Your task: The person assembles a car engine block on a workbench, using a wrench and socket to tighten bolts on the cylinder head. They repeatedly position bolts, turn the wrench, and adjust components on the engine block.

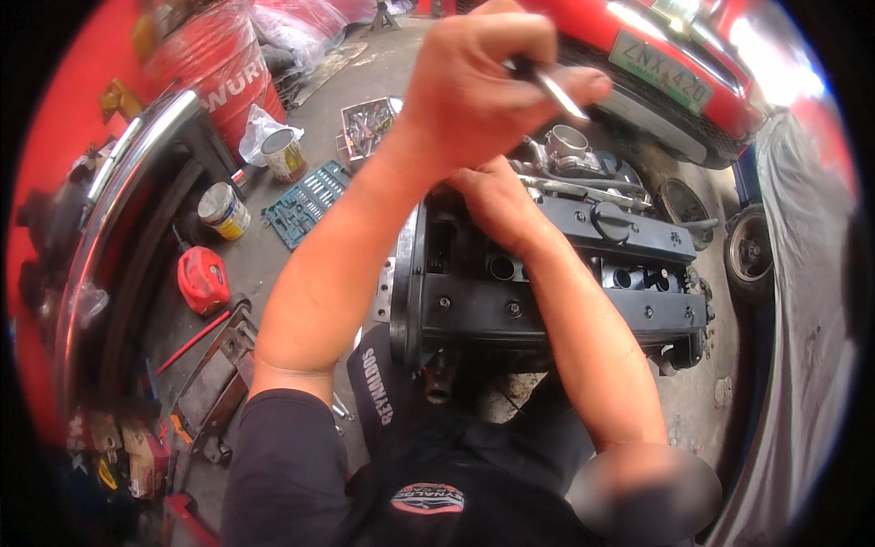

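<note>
A large engine with a black ribbed cover (570, 312) fills the space in front of me. Its round black filler cap (612, 221) sits on the far right part of the cover. My left hand (488, 87) is raised above the far left end of the engine. Its fingers are closed around a slim, silvery metal tool (561, 94) whose kind I cannot make out. Lower down, my right hand (492, 196) reaches to the engine's far left corner. My left wrist and hand hide its fingers and whatever they touch.
On the floor at left are a green socket set (308, 202), a tool tray (346, 146), two cans (224, 211), a red jug (202, 279) and a floor jack (214, 374). A red drum (214, 77) stands behind. Beyond the engine is a red car (583, 36); at right, a wheel (751, 248) and grey sheet (811, 319).
</note>
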A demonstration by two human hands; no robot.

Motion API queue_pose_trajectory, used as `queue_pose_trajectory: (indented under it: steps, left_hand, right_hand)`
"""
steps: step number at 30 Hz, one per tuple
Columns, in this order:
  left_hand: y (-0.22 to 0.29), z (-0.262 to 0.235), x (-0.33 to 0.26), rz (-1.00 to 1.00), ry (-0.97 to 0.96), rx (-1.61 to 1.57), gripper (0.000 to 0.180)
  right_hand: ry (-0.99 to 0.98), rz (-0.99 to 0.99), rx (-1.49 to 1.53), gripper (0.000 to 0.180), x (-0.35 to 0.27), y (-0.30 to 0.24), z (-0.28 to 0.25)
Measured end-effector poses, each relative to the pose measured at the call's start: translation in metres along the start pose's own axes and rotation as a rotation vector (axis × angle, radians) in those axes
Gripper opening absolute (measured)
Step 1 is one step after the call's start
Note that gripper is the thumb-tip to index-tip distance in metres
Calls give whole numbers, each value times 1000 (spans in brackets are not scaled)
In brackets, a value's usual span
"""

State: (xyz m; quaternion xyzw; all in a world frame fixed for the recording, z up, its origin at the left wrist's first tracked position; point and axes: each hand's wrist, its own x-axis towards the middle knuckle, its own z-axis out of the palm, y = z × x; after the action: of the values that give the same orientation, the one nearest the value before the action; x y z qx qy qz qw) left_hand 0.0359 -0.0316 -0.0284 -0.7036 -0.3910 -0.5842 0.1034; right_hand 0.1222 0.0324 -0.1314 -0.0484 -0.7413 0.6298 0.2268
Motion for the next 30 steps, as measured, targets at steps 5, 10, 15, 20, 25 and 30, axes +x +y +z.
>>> queue_pose_trajectory:
  steps: [5,10,15,20,25,30]
  left_hand:
    - [-8,-7,-10,-1,457,220,17]
    - [2,12,-13,54,544,463,23]
    - [1,-7,-4,-123,417,-193,28]
    - [8,-7,-16,-206,361,-59,30]
    - [34,3,-16,62,341,358,48]
    - [86,-28,-21,-312,6,512,59]
  right_hand:
    - [-91,105,297,38,3,-11,-7]
    - [42,2,25,38,-1,-4,-6]
    - [23,46,162,39,5,-1,-3]
    - [32,22,131,37,1,-5,0]
    - [78,-153,-160,31,-3,-8,2]
    - [97,-116,-103,27,7,-7,9]
